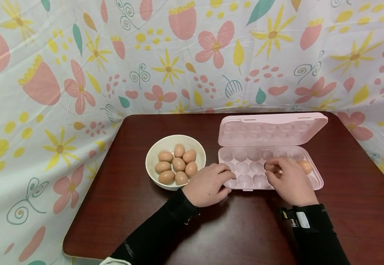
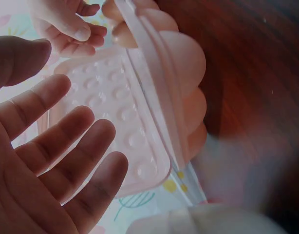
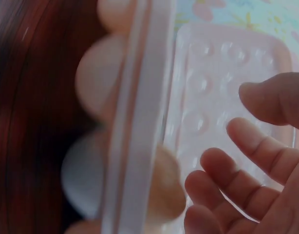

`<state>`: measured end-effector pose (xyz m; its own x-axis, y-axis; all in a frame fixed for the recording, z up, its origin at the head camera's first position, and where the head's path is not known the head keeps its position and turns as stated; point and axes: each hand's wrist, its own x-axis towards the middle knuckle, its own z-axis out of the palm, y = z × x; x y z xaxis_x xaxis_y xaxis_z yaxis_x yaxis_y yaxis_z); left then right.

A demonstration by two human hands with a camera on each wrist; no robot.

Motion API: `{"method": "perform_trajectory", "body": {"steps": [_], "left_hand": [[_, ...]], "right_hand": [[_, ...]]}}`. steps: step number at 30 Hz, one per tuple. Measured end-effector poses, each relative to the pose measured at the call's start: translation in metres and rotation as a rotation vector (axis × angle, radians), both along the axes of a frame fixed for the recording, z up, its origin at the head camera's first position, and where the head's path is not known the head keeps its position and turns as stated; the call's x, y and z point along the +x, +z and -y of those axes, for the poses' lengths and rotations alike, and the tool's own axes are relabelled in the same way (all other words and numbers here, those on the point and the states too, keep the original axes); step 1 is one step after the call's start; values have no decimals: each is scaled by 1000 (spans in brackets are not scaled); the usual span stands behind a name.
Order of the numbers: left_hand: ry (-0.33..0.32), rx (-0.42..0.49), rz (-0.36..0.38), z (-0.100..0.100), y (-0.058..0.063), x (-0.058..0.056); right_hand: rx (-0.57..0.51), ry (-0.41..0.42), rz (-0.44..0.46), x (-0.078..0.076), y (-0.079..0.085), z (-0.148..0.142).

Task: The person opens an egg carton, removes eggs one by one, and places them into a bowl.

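Note:
A pink plastic egg carton (image 1: 245,167) lies with its lid (image 1: 261,134) raised at the back. My left hand (image 1: 208,186) is at the carton's left end, fingers loosely extended over its rim; the left wrist view shows them spread with nothing held. Over the right part of the carton is my right hand (image 1: 291,180), fingers bent loosely and thumb apart. Partly hidden under its fingertips is a brown egg (image 1: 269,168). Another egg (image 1: 305,167) sits in a cup to the right of that hand. In the right wrist view, an egg (image 3: 166,187) sits beside empty fingers.
A cream bowl (image 1: 152,171) with several brown eggs (image 1: 178,164) stands left of the carton, close to my left forearm. Both rest on a dark red-brown table (image 1: 112,206). A flower-patterned cloth (image 1: 178,73) hangs behind the table and along its sides.

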<state>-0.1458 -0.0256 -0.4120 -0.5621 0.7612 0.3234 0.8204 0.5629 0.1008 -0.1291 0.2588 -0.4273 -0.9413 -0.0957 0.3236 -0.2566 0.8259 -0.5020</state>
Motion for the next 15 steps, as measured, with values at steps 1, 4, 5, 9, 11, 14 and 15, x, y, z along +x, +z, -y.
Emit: {"method": "perform_trajectory", "body": {"steps": [1,4,5,9,11,14,15], "left_hand": [[-1,-4,1,-1,-1,1],[-4,-10,3,-4,-3,1],[-5,-12,3,-4,-3,1],[-15,-16,2,-7,-4,-1],[-23,-15,2,-9,-5,-2],[-33,-14,6,-11,-8,-4],[-33,-16,6,-12,-9,-4]], "right_hand": [[8,-14,13,0,-1,-3],[46,-61,73,2,-4,-12],[59,-72,90,3,-5,-13],[96,-91,106,3,-9,-17],[101,-85,99,3,-11,-18],[106,-74,91,3,-16,-18],[109,-67,90,3,-17,-18]]}}
